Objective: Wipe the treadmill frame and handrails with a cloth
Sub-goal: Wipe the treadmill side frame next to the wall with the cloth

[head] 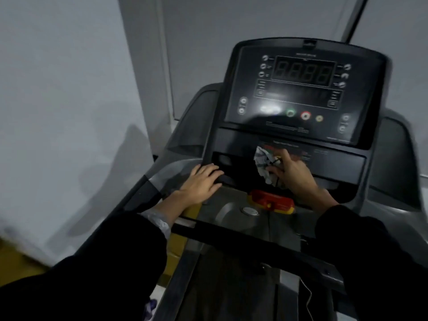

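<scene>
The treadmill console (301, 93) fills the upper right, dark, with a digit display and green, red and yellow buttons. My right hand (293, 174) grips a crumpled white cloth with dark stripes (266, 163) and presses it against the black panel just below the console. My left hand (201, 181) lies flat, fingers spread, on the grey frame ledge (162, 174) at the console's lower left corner. A black crossbar handrail (243, 242) runs across in front of my sleeves.
A red and yellow safety stop key (273, 202) sits below the cloth. A white wall (58, 89) stands close on the left. The treadmill belt (227, 293) lies beneath. A thin white cord (308, 295) hangs at the lower right.
</scene>
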### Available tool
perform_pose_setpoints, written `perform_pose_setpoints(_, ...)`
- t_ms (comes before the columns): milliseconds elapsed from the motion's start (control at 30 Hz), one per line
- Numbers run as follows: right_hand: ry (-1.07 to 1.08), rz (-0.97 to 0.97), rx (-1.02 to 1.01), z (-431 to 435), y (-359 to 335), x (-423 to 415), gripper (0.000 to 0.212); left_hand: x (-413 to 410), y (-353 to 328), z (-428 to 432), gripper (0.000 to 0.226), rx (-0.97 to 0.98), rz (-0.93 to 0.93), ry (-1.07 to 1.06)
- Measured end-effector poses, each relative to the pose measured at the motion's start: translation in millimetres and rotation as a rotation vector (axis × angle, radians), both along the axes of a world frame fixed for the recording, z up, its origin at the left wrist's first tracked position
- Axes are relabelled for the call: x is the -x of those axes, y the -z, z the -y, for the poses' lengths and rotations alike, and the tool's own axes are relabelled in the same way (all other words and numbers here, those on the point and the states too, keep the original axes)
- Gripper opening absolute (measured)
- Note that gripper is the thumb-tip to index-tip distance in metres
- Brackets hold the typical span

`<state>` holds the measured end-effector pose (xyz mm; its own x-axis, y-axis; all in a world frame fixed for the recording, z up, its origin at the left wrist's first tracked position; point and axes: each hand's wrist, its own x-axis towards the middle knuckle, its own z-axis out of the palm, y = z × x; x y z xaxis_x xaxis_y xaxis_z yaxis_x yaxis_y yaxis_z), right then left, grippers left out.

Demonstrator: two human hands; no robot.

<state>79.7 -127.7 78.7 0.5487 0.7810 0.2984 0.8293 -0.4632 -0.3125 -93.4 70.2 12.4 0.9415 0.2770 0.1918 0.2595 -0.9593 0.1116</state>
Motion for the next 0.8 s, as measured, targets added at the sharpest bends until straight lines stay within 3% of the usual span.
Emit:
perform_pose_setpoints(267, -0.283, 0.009, 0.049, -99.1, 5.6, 62.5, 0.029, 101.9, 7.2, -54.3, 0.046, 0.006, 0.041, -0.354)
perform_pose_setpoints(433, -0.304, -0.181, 0.068, -139.1, 12.8, 80.6, 0.034, 126.1, 9.3, -80.3, 0.046, 0.060, 0.002, -0.498)
perform_pose_setpoints(800, -0.161, 0.115, 0.008, -203.1, -40.6, 69.2, 0.032, 95.0, 2.8, -139.4, 0.052, 0.382, -0.029, -0.477)
